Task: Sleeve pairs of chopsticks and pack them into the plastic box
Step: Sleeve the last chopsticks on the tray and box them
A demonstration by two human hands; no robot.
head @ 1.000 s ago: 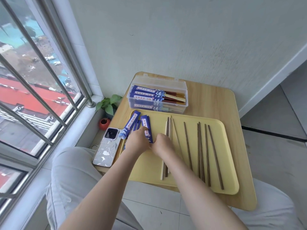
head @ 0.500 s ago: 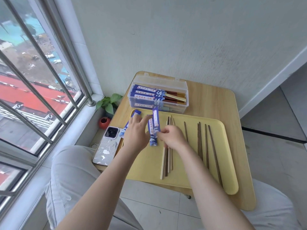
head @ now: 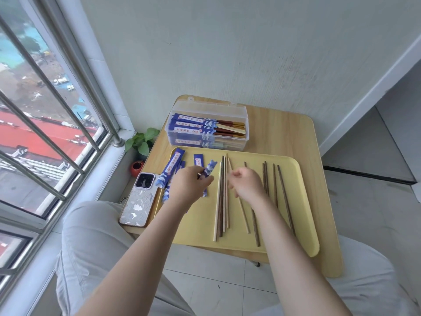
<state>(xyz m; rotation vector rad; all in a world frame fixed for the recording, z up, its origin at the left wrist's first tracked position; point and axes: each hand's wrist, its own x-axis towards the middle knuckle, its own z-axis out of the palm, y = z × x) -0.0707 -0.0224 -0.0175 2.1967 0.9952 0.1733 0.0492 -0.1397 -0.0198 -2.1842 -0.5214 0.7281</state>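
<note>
Bright, even daylight enters from the window [head: 45, 124] at nine o'clock; shadows are faint, the edges bow outward, and the hands look slightly blurred.

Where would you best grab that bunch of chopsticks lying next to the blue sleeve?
Probably at the near ends of the bunch of chopsticks, coming from above with the right hand. They lie flat on the tray, pointing away, so fingers pinch across the thin shafts.
</note>
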